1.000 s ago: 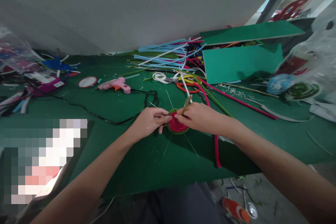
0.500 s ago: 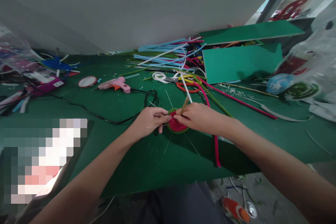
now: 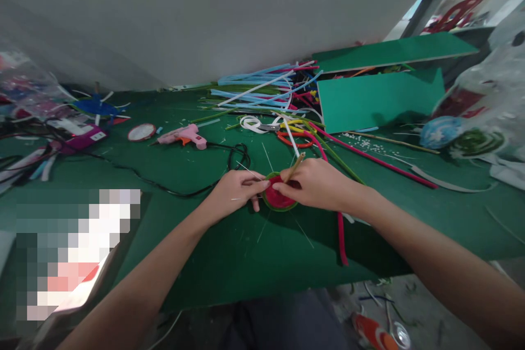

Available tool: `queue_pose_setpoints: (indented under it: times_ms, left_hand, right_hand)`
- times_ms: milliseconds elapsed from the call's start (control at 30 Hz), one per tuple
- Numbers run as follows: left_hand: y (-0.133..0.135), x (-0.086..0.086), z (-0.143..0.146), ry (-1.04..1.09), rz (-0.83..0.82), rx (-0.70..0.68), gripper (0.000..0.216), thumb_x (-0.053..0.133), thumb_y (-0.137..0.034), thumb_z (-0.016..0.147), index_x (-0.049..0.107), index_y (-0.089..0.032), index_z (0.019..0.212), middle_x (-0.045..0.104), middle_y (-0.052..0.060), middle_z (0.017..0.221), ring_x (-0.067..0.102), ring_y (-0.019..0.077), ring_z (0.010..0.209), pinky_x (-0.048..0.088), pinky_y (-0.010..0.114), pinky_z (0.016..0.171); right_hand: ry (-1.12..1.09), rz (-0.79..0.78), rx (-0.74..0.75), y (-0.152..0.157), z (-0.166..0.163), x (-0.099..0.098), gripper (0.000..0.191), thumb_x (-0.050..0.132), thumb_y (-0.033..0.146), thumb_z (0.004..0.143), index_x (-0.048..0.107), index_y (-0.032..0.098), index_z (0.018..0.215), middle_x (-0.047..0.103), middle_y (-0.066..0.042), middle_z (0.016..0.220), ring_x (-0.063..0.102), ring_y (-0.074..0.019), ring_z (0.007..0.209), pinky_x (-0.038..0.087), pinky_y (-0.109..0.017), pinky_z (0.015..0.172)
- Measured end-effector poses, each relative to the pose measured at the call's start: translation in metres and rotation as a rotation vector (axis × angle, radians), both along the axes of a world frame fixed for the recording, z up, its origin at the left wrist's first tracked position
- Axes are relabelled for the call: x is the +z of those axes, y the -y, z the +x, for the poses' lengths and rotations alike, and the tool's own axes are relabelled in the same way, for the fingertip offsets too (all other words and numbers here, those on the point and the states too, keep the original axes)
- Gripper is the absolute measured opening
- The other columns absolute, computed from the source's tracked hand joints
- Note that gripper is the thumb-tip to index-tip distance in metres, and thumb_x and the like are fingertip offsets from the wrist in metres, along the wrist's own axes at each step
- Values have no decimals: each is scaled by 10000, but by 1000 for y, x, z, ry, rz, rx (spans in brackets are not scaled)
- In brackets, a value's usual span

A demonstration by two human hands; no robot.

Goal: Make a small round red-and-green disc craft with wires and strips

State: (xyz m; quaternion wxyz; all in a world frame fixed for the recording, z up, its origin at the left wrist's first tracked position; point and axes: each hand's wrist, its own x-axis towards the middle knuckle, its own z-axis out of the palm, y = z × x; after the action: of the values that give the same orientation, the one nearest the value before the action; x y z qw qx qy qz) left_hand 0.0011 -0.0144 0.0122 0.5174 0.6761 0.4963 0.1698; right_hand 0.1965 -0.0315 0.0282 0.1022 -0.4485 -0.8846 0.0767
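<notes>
A small round piece, red inside a green rim [image 3: 279,207], sits between my hands, with thin stiff wires [image 3: 304,231] radiating out from it. At its left edge, my left hand [image 3: 235,191] pinches the rim between thumb and fingers. My right hand [image 3: 318,181] is closed around a thin brown stick [image 3: 296,166], which leans up to the right. The right thumb tip rests at the red middle. Part of the round piece is hidden under the right fingers.
Beyond my hands lie a pink glue gun [image 3: 184,136], white-handled scissors [image 3: 268,127], orange-handled scissors [image 3: 295,141] and fuzzy craft stems [image 3: 254,93]. A black cord [image 3: 180,195] runs leftward. Green boards [image 3: 381,101] stand back right; a pixelated bright object [image 3: 82,251] lies front left.
My right hand has shifted slightly right across the round piece, baring more of its red middle. The brown stick leans further right. My left hand keeps its pinch; the whole view has shifted a little.
</notes>
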Motion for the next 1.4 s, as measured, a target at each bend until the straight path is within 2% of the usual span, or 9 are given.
queue_pose_setpoints:
  times_ms: [167,333,433,600,800,933,1167,1333,1400]
  left_hand:
    - [0,1,0,21,-23,13,385,555,-447,810,664,-111,963,652,42,541,352,46,327,252,192,370]
    - [-3,-3,-2,173,-75,54,409,474,-352,840,621,-65,1092,652,78,575,595,143,487,291,192,366]
    - [-4,-3,-4,237,-126,29,435,456,-229,803,569,-41,1178,666,90,610,639,169,538,317,197,373]
    - [-3,-3,-3,147,-62,23,425,492,-135,767,576,-66,1177,675,72,620,610,137,511,298,187,368]
    - [-3,0,-1,75,-62,74,368,483,-177,836,580,-73,1176,669,62,583,443,65,369,275,184,376]
    - [-3,-2,-2,76,-57,88,386,480,-249,868,559,-85,1208,672,65,587,362,49,343,255,188,381]
    - [-3,-3,-2,70,-70,93,381,469,-218,864,561,-91,1210,663,58,576,355,50,350,239,191,383]
    - [-1,0,1,89,-124,116,411,495,-180,829,546,-83,1225,646,59,565,469,83,436,227,182,384]
    - [-1,0,1,91,-124,119,413,491,-198,837,543,-87,1231,643,56,562,439,74,412,223,186,383]
  right_hand:
    - [-134,32,-39,0,2,2,299,497,365,866,622,152,697,601,-26,614,498,-117,565,275,-253,533]
    - [-272,6,-72,-2,4,4,251,565,345,832,626,142,696,555,0,562,449,-93,516,275,-240,516]
    - [-339,-45,-122,-5,7,6,242,616,339,800,617,140,663,536,12,535,442,-86,507,288,-231,514]
    - [-352,-93,-128,-8,10,7,243,648,334,779,600,142,638,572,6,577,454,-85,519,300,-231,518]
    - [-331,-127,-134,-7,10,7,195,625,295,796,637,143,674,575,1,581,454,-89,523,290,-239,514]
    - [-397,-149,-127,-6,9,6,182,605,289,802,648,149,695,549,17,557,434,-78,494,278,-239,501]
    - [-447,-184,-97,-6,9,3,166,584,289,829,683,162,792,523,29,535,411,-74,475,268,-240,485]
    - [-463,-203,-77,-5,9,2,209,545,298,854,682,151,798,629,-19,710,426,-67,491,285,-239,484]
    - [-459,-206,-80,-5,8,2,236,533,322,863,685,150,807,640,-29,736,434,-71,498,292,-240,487]
